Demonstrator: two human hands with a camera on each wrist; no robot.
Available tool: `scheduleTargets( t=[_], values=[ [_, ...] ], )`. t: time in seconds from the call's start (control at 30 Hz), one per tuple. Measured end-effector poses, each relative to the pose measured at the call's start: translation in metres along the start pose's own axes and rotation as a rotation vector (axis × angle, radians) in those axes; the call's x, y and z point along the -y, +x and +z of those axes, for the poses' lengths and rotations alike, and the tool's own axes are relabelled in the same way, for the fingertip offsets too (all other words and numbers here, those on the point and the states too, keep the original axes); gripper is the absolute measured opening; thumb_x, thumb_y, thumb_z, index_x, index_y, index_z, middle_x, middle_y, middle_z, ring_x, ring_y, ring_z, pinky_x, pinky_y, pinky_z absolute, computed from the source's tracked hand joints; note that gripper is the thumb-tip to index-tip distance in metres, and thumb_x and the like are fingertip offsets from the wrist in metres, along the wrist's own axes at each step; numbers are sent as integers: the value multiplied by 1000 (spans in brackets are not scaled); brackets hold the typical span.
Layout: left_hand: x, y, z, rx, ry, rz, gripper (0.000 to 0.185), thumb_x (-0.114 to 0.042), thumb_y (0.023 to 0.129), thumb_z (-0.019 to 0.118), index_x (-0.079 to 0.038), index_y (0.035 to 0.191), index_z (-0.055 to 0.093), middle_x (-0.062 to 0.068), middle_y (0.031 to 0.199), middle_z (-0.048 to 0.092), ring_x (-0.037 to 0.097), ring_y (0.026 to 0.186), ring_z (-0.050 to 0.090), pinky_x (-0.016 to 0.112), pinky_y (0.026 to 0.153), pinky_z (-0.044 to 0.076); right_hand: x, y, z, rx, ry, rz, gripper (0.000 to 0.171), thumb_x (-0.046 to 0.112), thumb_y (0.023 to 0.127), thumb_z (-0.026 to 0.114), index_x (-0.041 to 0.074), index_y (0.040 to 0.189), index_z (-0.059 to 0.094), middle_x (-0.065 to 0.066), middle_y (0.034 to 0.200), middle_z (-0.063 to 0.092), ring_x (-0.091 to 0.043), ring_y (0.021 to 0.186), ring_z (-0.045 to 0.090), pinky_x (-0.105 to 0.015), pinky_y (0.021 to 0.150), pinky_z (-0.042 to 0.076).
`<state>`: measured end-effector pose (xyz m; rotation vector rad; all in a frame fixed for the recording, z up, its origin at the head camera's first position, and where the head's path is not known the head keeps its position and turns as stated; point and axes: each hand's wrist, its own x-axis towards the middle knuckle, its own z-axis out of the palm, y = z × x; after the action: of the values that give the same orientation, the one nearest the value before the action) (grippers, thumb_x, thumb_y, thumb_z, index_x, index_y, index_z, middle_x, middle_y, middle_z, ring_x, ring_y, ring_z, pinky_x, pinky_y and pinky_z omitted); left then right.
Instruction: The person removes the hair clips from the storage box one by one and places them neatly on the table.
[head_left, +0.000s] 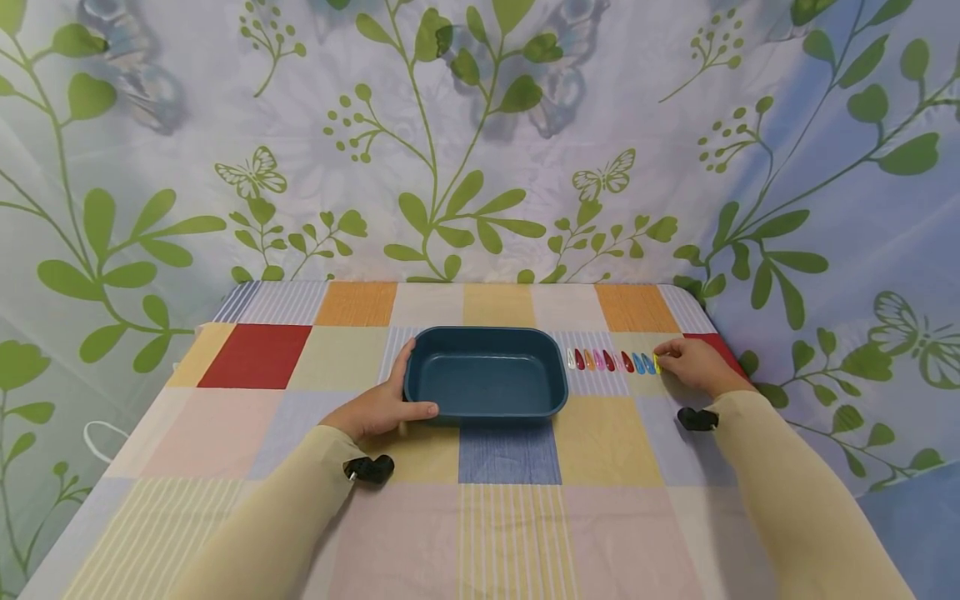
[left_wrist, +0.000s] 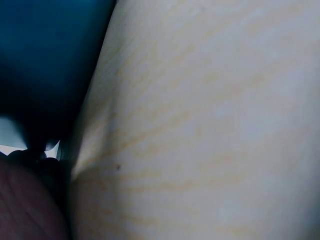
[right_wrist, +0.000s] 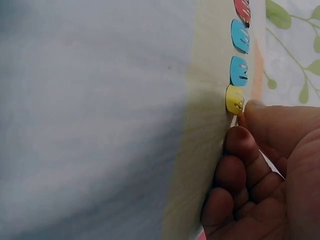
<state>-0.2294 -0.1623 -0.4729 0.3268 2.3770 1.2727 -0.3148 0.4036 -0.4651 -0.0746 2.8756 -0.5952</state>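
A dark blue rectangular basin (head_left: pixel 486 414) stands on the table. My left hand (head_left: pixel 382 407) holds its left end, thumb along the near side and fingers against the left wall. In the left wrist view, the basin wall (left_wrist: pixel 50 55) is at the upper left. To the right of the basin runs a row of snap hair clips (head_left: pixel 609 361) in several colours. At the row's right end my right hand (head_left: pixel 693 364) pinches a yellow hair clip (right_wrist: pixel 234 100) by its edge. Blue clips (right_wrist: pixel 239 71) lie beside it. The index fingertip is mostly hidden behind the thumb.
A patchwork-patterned cloth (head_left: pixel 510 525) covers the table. Behind and at the sides hangs a curtain (head_left: pixel 480 167) with green leaves and butterflies. A white cable (head_left: pixel 93 437) loops beside the table's left edge.
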Motion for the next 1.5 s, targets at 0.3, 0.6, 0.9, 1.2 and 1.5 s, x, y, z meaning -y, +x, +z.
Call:
scheduleTargets(
  t=[0.3,0.6,0.9,1.2,1.5],
  values=[
    [1,0,0,-3,3,3,130,-58,86,81,-41,165,-21,23,176,1,50,153,33,67,122,29,6,2,0,24,37,84,41,26,104,64,-5,131,66,-27,122,69,-33,100,62,-44,88,56],
    [1,1,0,1,-13,2,130,-58,86,81,-42,164,-22,23,176,1,51,152,34,67,121,31,9,3,-2,20,43,86,42,27,104,65,-6,130,67,-23,117,71,-29,95,61,-35,79,54],
    [2,1,1,-3,-11,-4,131,-59,85,82,-43,164,-21,23,176,2,51,151,36,66,121,30,6,1,-3,22,27,56,39,22,104,63,-6,132,66,-28,125,68,-32,98,60,-41,84,55],
    [1,0,2,-8,2,-22,130,-61,85,82,-45,164,-20,22,176,3,51,149,40,67,120,33,-1,0,-3,58,34,25,42,22,105,62,-4,138,63,-27,125,68,-33,104,61,-52,97,53],
    [0,0,2,-6,-7,-12,130,-59,86,81,-44,164,-21,22,176,2,50,151,36,67,122,30,-1,-1,-3,75,58,41,41,18,104,62,-3,139,62,-26,124,67,-34,104,59,-50,96,53]
  ],
)
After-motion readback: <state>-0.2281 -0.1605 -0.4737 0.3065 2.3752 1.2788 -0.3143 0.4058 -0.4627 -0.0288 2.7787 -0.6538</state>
